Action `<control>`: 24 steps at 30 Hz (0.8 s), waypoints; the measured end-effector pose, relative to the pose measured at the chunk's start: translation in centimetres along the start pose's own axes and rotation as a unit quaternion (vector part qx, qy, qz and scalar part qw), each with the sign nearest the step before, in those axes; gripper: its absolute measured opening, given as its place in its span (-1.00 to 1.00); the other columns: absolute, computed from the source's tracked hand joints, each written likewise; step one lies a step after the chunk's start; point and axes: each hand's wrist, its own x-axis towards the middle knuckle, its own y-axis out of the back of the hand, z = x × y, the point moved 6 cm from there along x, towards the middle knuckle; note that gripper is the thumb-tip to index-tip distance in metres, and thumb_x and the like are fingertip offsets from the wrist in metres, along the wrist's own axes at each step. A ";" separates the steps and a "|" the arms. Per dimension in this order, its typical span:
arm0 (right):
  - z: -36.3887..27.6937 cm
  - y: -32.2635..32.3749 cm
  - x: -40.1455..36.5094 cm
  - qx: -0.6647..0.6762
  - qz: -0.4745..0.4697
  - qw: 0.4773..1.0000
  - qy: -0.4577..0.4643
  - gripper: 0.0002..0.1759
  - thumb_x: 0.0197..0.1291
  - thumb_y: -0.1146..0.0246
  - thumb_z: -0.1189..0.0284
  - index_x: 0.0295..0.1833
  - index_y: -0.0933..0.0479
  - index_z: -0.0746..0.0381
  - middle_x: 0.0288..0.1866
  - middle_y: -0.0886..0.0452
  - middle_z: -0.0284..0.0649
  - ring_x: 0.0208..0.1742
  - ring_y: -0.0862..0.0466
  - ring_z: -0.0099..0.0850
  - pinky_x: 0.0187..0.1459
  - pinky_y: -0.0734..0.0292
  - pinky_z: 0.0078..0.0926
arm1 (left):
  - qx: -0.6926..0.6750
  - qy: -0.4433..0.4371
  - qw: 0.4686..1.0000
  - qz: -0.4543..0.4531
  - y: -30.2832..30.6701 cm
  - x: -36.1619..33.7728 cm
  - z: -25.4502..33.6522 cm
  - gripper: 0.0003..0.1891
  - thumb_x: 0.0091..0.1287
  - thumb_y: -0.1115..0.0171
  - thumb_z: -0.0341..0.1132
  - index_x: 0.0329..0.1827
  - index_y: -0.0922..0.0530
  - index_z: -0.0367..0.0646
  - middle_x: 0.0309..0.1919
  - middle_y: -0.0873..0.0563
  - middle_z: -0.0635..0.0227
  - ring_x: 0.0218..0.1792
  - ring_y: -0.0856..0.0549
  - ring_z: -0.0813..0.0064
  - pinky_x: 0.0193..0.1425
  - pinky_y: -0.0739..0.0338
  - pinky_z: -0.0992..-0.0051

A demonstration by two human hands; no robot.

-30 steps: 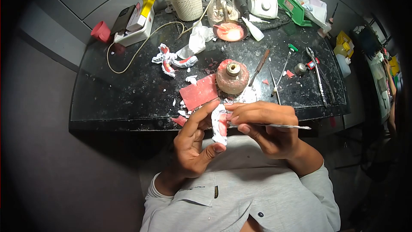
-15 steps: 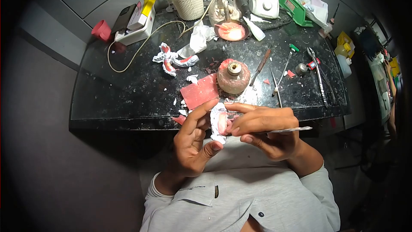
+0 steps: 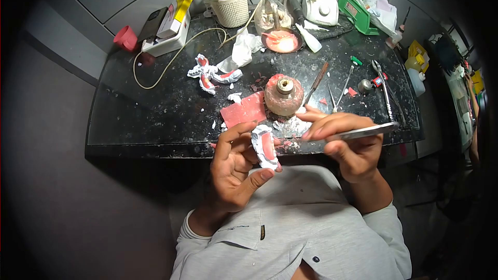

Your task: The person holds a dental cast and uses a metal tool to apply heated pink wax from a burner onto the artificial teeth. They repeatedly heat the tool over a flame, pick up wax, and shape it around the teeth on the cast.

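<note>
Your left hand (image 3: 234,168) pinches the white-and-pink plaster cast (image 3: 265,148), while your right hand (image 3: 348,145), clenching a slim metal blade (image 3: 365,131), has pulled away.

No text, label, brand or number can be read; any print on the boxes is too small and blurred.
</note>
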 end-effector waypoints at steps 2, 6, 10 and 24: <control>-0.6 0.8 0.2 -0.029 0.023 0.998 0.057 -0.76 0.33 -0.34 0.42 -0.13 -0.64 0.44 -0.25 -0.75 -0.03 0.07 -0.75 -0.04 0.32 -0.46 0.13 | -0.002 -0.011 1.000 -0.005 0.0 0.1 -0.2 -0.21 0.34 -0.40 -0.42 0.50 -0.06 -0.27 0.16 -0.56 -0.16 -0.04 -0.75 0.24 0.08 -0.68 0.32; -0.5 1.8 -0.6 -0.085 0.092 0.987 0.100 -0.70 0.48 -0.20 0.33 -0.09 -0.47 0.41 -0.35 -0.64 -0.19 -0.17 -0.81 -0.19 0.18 -0.60 0.12 | -0.034 -0.026 0.998 -0.040 -0.3 0.2 0.0 -0.35 0.40 -0.24 -0.58 0.44 -0.08 -0.25 0.22 -0.53 -0.22 0.09 -0.74 0.10 0.27 -0.61 0.21; -0.2 2.2 -1.1 -0.108 0.141 0.979 0.104 -0.72 0.52 -0.14 0.31 -0.03 -0.39 0.36 -0.36 -0.60 -0.23 -0.37 -0.78 -0.35 0.20 -0.62 -0.03 | -0.107 0.006 0.994 0.016 -0.2 0.4 0.0 -0.42 0.47 -0.22 -0.37 0.42 -0.10 -0.22 0.12 -0.58 -0.29 -0.01 -0.77 -0.02 0.06 -0.73 0.11; -2.3 0.1 -0.6 -0.212 0.062 0.970 0.104 -0.84 0.24 -0.43 0.50 -0.17 -0.64 0.38 -0.28 -0.77 -0.17 -0.23 -0.83 -0.31 0.14 -0.68 -0.07 | 0.020 -0.083 0.996 0.009 -0.2 0.2 0.7 -0.55 0.53 -0.09 -0.45 0.32 -0.06 -0.18 0.16 -0.60 -0.28 0.20 -0.67 -0.07 0.37 -0.55 0.06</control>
